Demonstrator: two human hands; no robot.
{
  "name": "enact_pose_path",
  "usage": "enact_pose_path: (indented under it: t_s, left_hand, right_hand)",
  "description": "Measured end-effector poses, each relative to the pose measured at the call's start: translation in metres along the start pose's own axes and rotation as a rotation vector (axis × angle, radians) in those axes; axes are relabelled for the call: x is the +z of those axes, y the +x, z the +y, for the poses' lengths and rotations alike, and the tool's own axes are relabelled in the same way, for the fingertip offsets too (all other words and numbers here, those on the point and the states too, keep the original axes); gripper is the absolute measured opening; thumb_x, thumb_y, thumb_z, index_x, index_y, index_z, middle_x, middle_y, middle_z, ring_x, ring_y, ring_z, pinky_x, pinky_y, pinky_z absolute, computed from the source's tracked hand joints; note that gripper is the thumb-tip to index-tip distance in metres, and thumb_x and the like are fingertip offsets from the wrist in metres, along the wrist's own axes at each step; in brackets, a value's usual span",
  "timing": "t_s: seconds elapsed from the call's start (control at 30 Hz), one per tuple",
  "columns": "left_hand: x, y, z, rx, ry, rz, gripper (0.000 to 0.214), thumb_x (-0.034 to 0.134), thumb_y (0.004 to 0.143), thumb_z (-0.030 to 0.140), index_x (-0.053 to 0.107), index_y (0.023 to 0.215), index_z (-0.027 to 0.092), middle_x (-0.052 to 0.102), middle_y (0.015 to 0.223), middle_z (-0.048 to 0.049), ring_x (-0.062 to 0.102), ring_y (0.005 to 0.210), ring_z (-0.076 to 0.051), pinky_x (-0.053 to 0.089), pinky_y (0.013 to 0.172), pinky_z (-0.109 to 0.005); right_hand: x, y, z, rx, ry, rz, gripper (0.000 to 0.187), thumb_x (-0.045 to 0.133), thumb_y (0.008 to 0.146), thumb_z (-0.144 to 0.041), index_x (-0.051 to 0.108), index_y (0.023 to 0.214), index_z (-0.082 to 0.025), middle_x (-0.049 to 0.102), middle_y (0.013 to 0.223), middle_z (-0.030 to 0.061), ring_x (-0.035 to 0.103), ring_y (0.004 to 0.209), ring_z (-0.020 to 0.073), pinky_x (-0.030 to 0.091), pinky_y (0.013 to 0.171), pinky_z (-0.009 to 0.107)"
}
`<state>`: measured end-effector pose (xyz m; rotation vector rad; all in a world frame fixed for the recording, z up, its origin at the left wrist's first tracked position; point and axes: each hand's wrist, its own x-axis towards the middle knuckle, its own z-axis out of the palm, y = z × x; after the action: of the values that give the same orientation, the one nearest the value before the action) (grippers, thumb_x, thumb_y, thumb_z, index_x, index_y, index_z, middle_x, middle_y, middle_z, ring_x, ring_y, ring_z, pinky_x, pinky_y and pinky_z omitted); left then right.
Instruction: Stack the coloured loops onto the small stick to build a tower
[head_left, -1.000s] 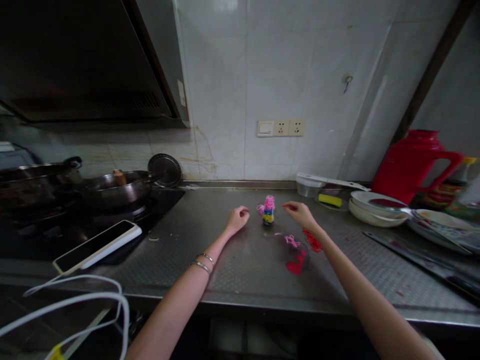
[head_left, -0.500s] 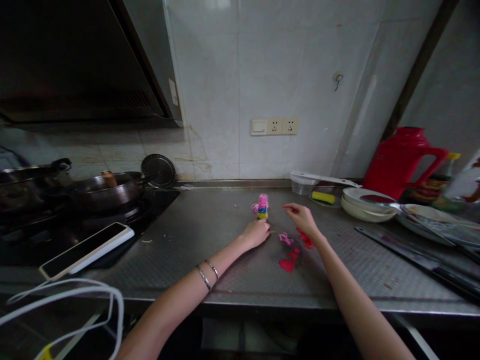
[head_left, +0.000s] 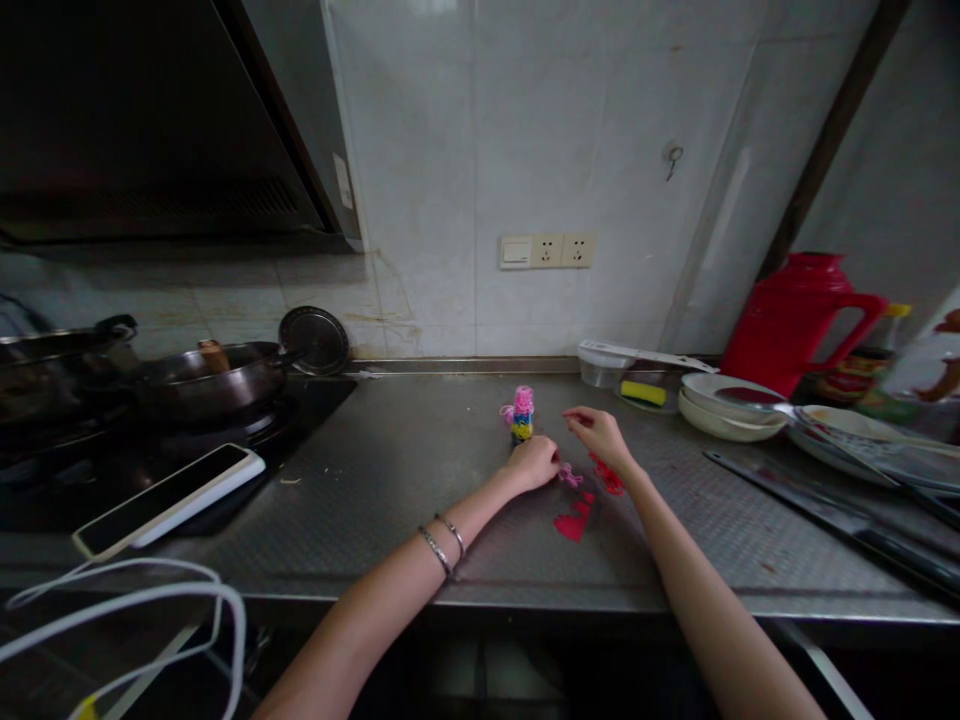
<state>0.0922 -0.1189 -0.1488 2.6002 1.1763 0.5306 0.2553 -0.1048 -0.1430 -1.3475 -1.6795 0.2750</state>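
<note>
My left hand [head_left: 535, 463] rests low over the counter, its fingers curled down beside a small loose clump of pink bands [head_left: 571, 476]. What lies under those fingertips is hidden. Just behind it stands a small upright stack [head_left: 523, 415], wrapped in pink, blue and yellow bands, with a pink loop sticking out on its left. My right hand [head_left: 600, 437] hovers to the right of the stack, thumb and fingers pinched together; anything between them is too small to make out. Red bands [head_left: 609, 477] lie below its wrist. Flat red heart-shaped pieces [head_left: 573, 524] lie nearer the counter edge.
At left, a phone-like device [head_left: 169, 500] lies by the stove with a pan [head_left: 217, 380]. To the right are a yellow sponge [head_left: 643, 393], a plastic tub [head_left: 600, 366], stacked bowls [head_left: 731, 424], a long dark-handled knife [head_left: 817, 515] and a red thermos jug [head_left: 795, 325].
My left hand has moved right, from the foot of the banded stack to beside the pink bands. My right hand stays nearly in place, still pinched.
</note>
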Motion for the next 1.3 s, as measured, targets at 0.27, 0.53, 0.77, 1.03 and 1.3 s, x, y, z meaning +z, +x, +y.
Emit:
enact_pose_path:
  t_s: [0.27, 0.53, 0.77, 1.03, 1.3]
  left_hand:
    - [-0.006, 0.007, 0.006, 0.225, -0.075, -0.146, 0.024, 0.06, 0.068, 0.035, 0.068, 0.068, 0.012, 0.065, 0.063, -0.0062, 0.054, 0.054, -0.012, 0.039, 0.055, -0.02]
    - [-0.001, 0.009, 0.003, 0.271, -0.039, -0.102, 0.019, 0.051, 0.071, 0.015, 0.069, 0.076, 0.013, 0.068, 0.074, -0.0089, 0.06, 0.065, -0.014, 0.042, 0.063, -0.02]
    - [-0.002, 0.01, 0.005, 0.276, 0.034, -0.103, 0.02, 0.048, 0.071, 0.012, 0.067, 0.076, 0.011, 0.067, 0.076, -0.0109, 0.061, 0.068, -0.016, 0.042, 0.064, -0.023]
    - [-0.008, 0.01, 0.006, 0.242, -0.009, -0.154, 0.019, 0.047, 0.067, 0.007, 0.063, 0.074, 0.011, 0.064, 0.07, -0.0075, 0.058, 0.065, -0.015, 0.04, 0.06, -0.022]
    - [-0.051, 0.028, 0.006, 0.251, -0.587, -0.111, 0.01, 0.06, 0.067, 0.017, 0.059, 0.074, 0.01, 0.058, 0.066, -0.0017, 0.052, 0.061, -0.008, 0.04, 0.059, -0.02]
  right_hand:
    - [0.0, -0.002, -0.004, 0.005, -0.032, 0.002, 0.031, 0.044, 0.069, -0.025, 0.066, 0.085, -0.013, 0.063, 0.063, 0.0044, 0.056, 0.059, 0.0155, 0.042, 0.057, 0.024]
    - [0.0, -0.004, -0.007, -0.003, -0.048, -0.011, 0.031, 0.043, 0.068, -0.023, 0.067, 0.085, -0.013, 0.065, 0.068, 0.0053, 0.057, 0.062, 0.0154, 0.042, 0.058, 0.024]
    - [0.002, -0.004, -0.004, -0.026, -0.046, 0.008, 0.03, 0.044, 0.068, -0.025, 0.068, 0.083, -0.012, 0.064, 0.065, 0.0049, 0.056, 0.06, 0.0144, 0.04, 0.057, 0.023]
    - [0.002, -0.004, -0.004, -0.034, -0.044, 0.012, 0.03, 0.044, 0.068, -0.024, 0.068, 0.083, -0.013, 0.064, 0.064, 0.0044, 0.055, 0.058, 0.0138, 0.04, 0.057, 0.023]
    - [0.0, -0.004, -0.004, -0.044, -0.035, 0.003, 0.028, 0.045, 0.068, -0.026, 0.068, 0.079, -0.012, 0.065, 0.067, 0.0056, 0.056, 0.061, 0.0151, 0.04, 0.057, 0.022]
